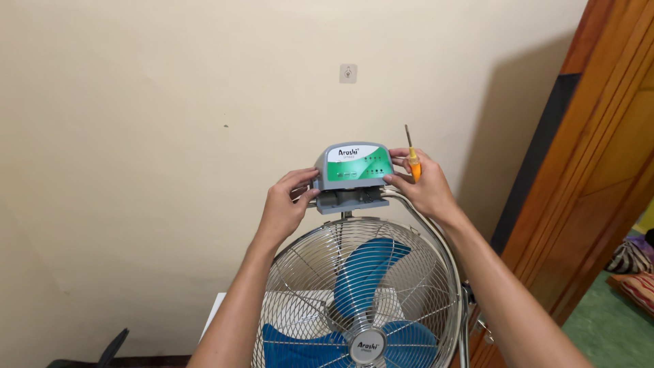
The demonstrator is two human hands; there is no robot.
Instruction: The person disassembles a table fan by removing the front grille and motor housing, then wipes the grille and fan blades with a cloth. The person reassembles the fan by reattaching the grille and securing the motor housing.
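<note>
left hand [285, 206] grips grey-green control box [353, 167] left end | right hand [421, 185] pinches its right end, orange screwdriver [413, 161] tucked in fingers | box sits atop fan guard [361, 293] on its bracket | seated, fixing apparently unfinished

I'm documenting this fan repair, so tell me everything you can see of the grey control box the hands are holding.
The control box is a grey plastic housing with rounded top corners and a green and white front panel carrying small buttons and indicator dots. Below it sits a darker grey base piece resting on the fan's metal frame, above the wire grille. It stands upright, facing the camera. The left hand grips its left side; the right hand holds its right side while also clutching an orange-handled screwdriver.
</note>
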